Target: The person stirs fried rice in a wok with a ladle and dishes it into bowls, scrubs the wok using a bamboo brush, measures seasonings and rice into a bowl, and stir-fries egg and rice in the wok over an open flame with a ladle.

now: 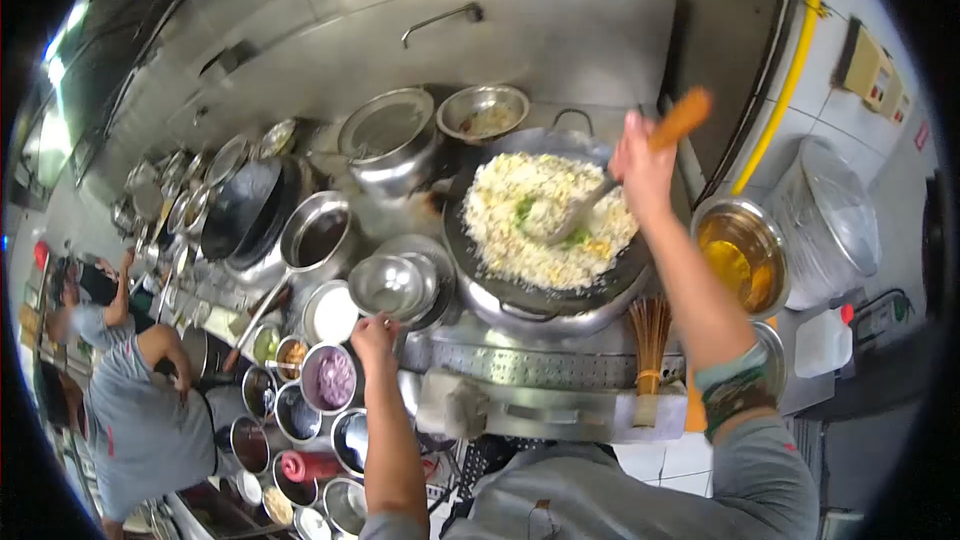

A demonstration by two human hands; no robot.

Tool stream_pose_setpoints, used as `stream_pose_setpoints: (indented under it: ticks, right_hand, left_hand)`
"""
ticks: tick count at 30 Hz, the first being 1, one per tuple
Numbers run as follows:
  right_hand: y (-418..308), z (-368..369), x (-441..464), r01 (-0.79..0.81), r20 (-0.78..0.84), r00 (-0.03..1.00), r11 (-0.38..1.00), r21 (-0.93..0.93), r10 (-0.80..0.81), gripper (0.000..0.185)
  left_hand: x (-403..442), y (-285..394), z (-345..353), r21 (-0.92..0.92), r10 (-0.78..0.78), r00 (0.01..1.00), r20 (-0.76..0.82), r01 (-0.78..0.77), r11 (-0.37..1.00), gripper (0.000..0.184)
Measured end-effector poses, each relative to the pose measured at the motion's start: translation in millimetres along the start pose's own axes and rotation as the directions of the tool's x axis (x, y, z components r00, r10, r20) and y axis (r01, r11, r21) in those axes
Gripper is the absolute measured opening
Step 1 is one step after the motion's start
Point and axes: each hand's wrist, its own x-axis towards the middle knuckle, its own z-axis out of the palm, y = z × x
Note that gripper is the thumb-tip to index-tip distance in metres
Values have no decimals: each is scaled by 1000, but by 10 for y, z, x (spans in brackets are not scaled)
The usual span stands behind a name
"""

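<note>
My right hand point(645, 165) is wrapped round a ladle point(570, 220) with an orange wooden handle. The ladle's bowl rests in fried rice point(500, 205), pressed into a patch of chopped greens. The rice fills much of a large black wok point(480, 285), which has loop handles at the back and front. To the left, my left hand point(374, 340) is closed at the near rim of a shiny metal bowl point(385, 283). That bowl sits over other metal bowls beside the wok; the fingertips are partly hidden.
A bamboo brush point(650, 340) stands right of the wok, near a bowl of yellow oil point(735, 250). Pots of ingredients, one with sliced onion point(330, 378), crowd the left. A faucet point(442, 22) projects behind. A co-worker point(140, 410) stands at far left.
</note>
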Motion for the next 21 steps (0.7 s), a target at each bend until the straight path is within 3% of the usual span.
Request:
stream_pose_setpoints:
  ticks: [3,5,7,8,9,10,12,13,14,15,19,20,21]
  right_hand:
    - [-483,272,271,-26,-92,996,996,-81,18,38]
    - [-845,341,271,-22,-89,996,991,-131,11,37]
    - [-1069,423,124,14,-39,999,997,-76,-17,35]
    - [-1081,421,91,-6,-19,1000,998,-60,5,36]
    - [-1087,414,72,-19,-1,1000,999,-46,19,37]
    - [-1079,429,37,-14,2,1000,999,-43,14,37]
    - [-991,458,-33,-14,-17,1000,999,-38,13,36]
    - [-904,439,-80,-29,-59,998,999,-46,26,35]
    - [-766,420,-105,-44,-98,994,997,-61,38,34]
    - [-604,392,-107,-55,-137,990,996,-75,44,33]
    - [-185,219,-137,5,-74,997,1000,20,-4,32]
    - [-149,205,-150,7,-35,999,1000,25,-6,31]
    - [-210,321,-175,4,-122,992,1000,-6,-4,30]
  left_hand:
    - [118,-135,1,-160,-104,992,72,114,980,12]
    - [184,-210,38,-225,-139,990,32,142,964,13]
    - [309,-291,-34,-97,-142,985,103,152,984,19]
    - [432,-367,-68,197,29,999,20,-32,980,25]
    - [480,-380,-84,484,208,978,-1,-181,856,32]
    - [484,-401,-118,470,207,978,-23,-173,866,32]
    - [487,-294,-129,832,568,823,-15,-305,464,31]
    - [533,-274,-139,831,569,822,-25,-300,469,31]
    - [617,-233,-125,705,251,966,-61,-137,696,31]
    - [677,-185,-73,550,-94,995,-21,90,830,32]
    - [1049,-496,-38,405,-187,982,25,161,900,21]
    - [814,-280,25,343,-233,972,20,212,915,15]
    - [875,-408,40,256,-213,977,-2,206,944,13]
